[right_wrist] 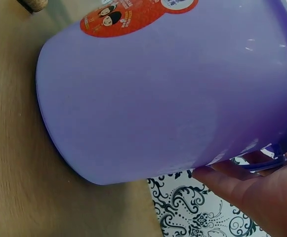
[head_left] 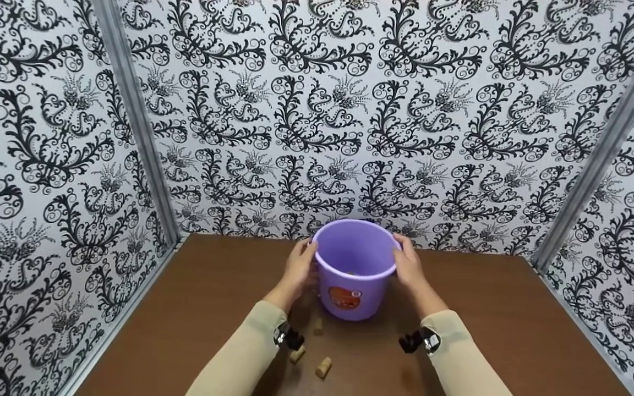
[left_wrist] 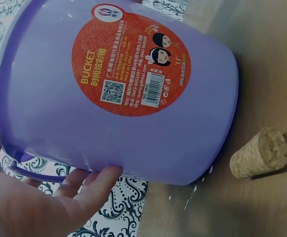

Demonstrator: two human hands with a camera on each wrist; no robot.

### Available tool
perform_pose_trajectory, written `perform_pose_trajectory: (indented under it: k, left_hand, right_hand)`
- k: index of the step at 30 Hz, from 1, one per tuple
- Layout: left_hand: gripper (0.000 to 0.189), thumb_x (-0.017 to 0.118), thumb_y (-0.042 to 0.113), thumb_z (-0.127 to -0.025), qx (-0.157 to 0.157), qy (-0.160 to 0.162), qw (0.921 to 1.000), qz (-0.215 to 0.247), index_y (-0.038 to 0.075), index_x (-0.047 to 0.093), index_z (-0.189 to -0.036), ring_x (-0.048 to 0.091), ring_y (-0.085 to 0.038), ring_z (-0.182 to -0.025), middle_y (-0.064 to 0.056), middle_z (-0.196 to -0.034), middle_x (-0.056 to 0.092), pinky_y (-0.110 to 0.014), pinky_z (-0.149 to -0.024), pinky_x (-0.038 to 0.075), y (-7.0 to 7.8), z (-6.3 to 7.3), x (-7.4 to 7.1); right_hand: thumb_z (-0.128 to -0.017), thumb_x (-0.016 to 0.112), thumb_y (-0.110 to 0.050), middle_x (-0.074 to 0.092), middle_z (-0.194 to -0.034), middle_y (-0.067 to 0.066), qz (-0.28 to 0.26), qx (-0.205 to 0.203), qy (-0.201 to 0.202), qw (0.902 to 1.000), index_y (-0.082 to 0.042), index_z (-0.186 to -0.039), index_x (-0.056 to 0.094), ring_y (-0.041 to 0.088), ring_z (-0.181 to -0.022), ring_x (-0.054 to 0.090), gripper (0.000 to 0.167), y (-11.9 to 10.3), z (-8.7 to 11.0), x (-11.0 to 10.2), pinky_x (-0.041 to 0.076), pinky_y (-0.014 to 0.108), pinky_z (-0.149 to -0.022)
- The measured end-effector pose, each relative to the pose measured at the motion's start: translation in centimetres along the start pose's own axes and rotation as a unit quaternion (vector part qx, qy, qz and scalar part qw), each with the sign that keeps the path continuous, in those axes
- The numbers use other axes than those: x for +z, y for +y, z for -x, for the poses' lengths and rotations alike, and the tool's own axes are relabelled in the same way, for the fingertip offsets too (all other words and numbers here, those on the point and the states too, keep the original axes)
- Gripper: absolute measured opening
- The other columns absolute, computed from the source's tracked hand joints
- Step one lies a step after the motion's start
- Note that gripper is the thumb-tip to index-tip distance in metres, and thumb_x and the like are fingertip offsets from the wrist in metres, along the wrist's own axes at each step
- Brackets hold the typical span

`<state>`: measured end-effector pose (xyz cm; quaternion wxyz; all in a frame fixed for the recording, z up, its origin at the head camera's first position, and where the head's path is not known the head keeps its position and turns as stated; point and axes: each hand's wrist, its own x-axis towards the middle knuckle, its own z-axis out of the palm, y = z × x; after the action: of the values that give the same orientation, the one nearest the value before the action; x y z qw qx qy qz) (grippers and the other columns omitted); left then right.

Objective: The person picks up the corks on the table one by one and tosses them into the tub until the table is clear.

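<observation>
One bucket, fingers clamped on: left hand at nine o'clock, right hand at three; three corks toward seven, on table

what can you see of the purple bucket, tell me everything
The bucket looks like smooth plastic, with a round open rim, tapering wall, purple handle and orange-red sticker reading BUCKET. It is roughly upright at the brown table; whether its base touches is unclear. The left hand and right hand hold opposite sides near the rim. Something small shows inside.
</observation>
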<state>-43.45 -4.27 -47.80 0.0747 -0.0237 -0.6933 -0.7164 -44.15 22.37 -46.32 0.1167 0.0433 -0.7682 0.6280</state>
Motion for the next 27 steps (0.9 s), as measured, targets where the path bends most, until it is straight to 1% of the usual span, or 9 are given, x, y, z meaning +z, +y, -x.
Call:
perform_pose_trajectory:
  k: [4, 6, 8, 12, 15, 19, 21, 25, 27]
  left_hand:
    - [0.057, 0.054, 0.036, -0.11, 0.002, 0.012, 0.9999, 0.004, -0.001, 0.047, -0.153, 0.069, -0.029, -0.105, -0.03, -0.141, 0.061, -0.053, -0.098, 0.06, 0.1, 0.0, 0.2]
    - [0.057, 0.056, 0.035, -0.109, 0.001, 0.02, 0.9997, 0.011, -0.004, 0.049, -0.15, 0.069, -0.027, -0.102, -0.03, -0.138, 0.063, -0.055, -0.102, 0.058, 0.1, 0.0, 0.2]
    - [0.055, 0.058, 0.034, -0.108, -0.005, 0.027, 0.9994, 0.021, -0.006, 0.052, -0.145, 0.07, -0.025, -0.098, -0.027, -0.131, 0.067, -0.054, -0.101, 0.059, 0.1, 0.0, 0.1]
    - [0.05, 0.06, 0.035, -0.106, -0.041, 0.033, 0.9974, 0.048, -0.003, 0.058, -0.138, 0.071, -0.028, -0.093, -0.023, -0.117, 0.068, -0.044, -0.082, 0.064, 0.3, 0.1, -0.8]
    - [0.046, 0.06, 0.036, -0.106, -0.062, 0.038, 0.9961, 0.05, 0.0, 0.06, -0.135, 0.069, -0.028, -0.094, -0.021, -0.114, 0.067, -0.039, -0.074, 0.062, 0.4, 0.6, -1.6]
    - [0.042, 0.062, 0.031, -0.103, -0.057, 0.053, 0.9964, 0.032, 0.0, 0.063, -0.132, 0.065, -0.021, -0.089, -0.015, -0.109, 0.07, -0.039, -0.075, 0.062, 0.8, 1.4, -3.0]
    - [0.041, 0.063, 0.027, -0.103, -0.048, 0.056, 0.9971, 0.017, -0.001, 0.064, -0.132, 0.064, -0.019, -0.088, -0.012, -0.107, 0.071, -0.039, -0.076, 0.062, 0.9, 1.9, -3.6]
    - [0.037, 0.065, 0.021, -0.101, -0.033, 0.054, 0.9978, -0.022, 0.0, 0.066, -0.131, 0.066, -0.019, -0.09, -0.016, -0.113, 0.073, -0.038, -0.077, 0.062, 0.7, 3.0, -4.5]
    - [0.035, 0.066, 0.019, -0.1, -0.026, 0.05, 0.9976, -0.04, -0.001, 0.067, -0.129, 0.067, -0.019, -0.091, -0.019, -0.117, 0.073, -0.038, -0.077, 0.062, 0.6, 3.6, -4.9]
  right_hand:
    - [-0.107, 0.041, -0.011, 0.041, -0.165, 0.027, 0.016, 0.0, 0.01, 0.9998, -0.003, -0.157, 0.044, 0.046, -0.143, 0.047, 0.05, 0.1, -0.1, 0.0, 0.035, 0.057, -0.123]
    - [-0.106, 0.042, -0.011, 0.041, -0.165, 0.028, 0.017, 0.004, 0.007, 0.9998, -0.004, -0.157, 0.044, 0.047, -0.143, 0.047, 0.051, 0.0, 0.0, 0.0, 0.036, 0.057, -0.122]
    - [-0.105, 0.041, -0.01, 0.041, -0.165, 0.028, 0.015, 0.009, 0.001, 0.9999, -0.004, -0.157, 0.043, 0.047, -0.143, 0.047, 0.053, -0.2, 0.1, -0.1, 0.036, 0.058, -0.122]
    - [-0.105, 0.04, -0.01, 0.04, -0.165, 0.029, 0.018, 0.015, -0.004, 0.9997, -0.004, -0.158, 0.041, 0.049, -0.143, 0.047, 0.053, -0.5, 0.1, -0.1, 0.037, 0.059, -0.121]
    - [-0.106, 0.041, -0.01, 0.041, -0.165, 0.028, 0.027, 0.015, 0.004, 0.9995, -0.005, -0.158, 0.042, 0.048, -0.143, 0.047, 0.052, -0.3, 0.2, -0.1, 0.036, 0.058, -0.121]
    - [-0.106, 0.042, -0.012, 0.042, -0.164, 0.027, 0.025, 0.01, 0.007, 0.9996, -0.005, -0.157, 0.043, 0.047, -0.144, 0.046, 0.052, -0.2, 0.0, 0.0, 0.034, 0.058, -0.123]
    - [-0.106, 0.042, -0.013, 0.042, -0.165, 0.026, 0.042, 0.0, 0.009, 0.9991, -0.005, -0.157, 0.044, 0.046, -0.147, 0.045, 0.051, 0.0, -0.1, 0.1, 0.032, 0.057, -0.125]
    - [-0.106, 0.041, -0.014, 0.043, -0.165, 0.027, 0.081, -0.018, 0.01, 0.9965, -0.003, -0.156, 0.044, 0.047, -0.147, 0.045, 0.051, 0.2, -0.2, 0.0, 0.032, 0.059, -0.125]
    - [-0.106, 0.041, -0.013, 0.043, -0.164, 0.027, 0.085, -0.019, 0.007, 0.9961, -0.003, -0.156, 0.044, 0.048, -0.145, 0.046, 0.051, 0.3, -0.2, -0.1, 0.034, 0.06, -0.123]
